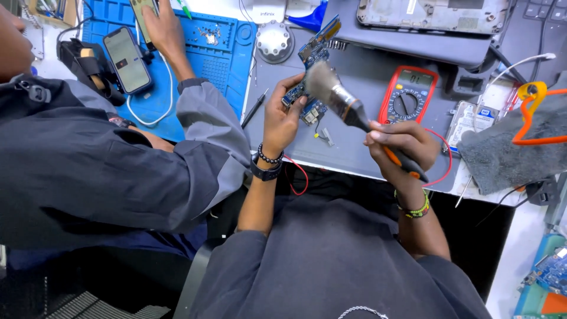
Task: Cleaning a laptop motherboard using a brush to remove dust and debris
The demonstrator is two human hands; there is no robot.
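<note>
My left hand pinches light, fragile circuit board by its edge; right hand grip closed on brush handle, bristles soft.

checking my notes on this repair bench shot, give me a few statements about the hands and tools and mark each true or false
1. The left hand holds a blue printed circuit board. True.
2. The right hand holds a screwdriver. False: its grip is on the orange handle of a flat grey-bristled paintbrush.
3. The brush bristles lie against the board. True.
4. The red digital multimeter lies to the left of the board. False: it lies to the right, on the grey work mat.
5. A co-worker's hand reaches over a blue silicone repair mat. True.
</note>
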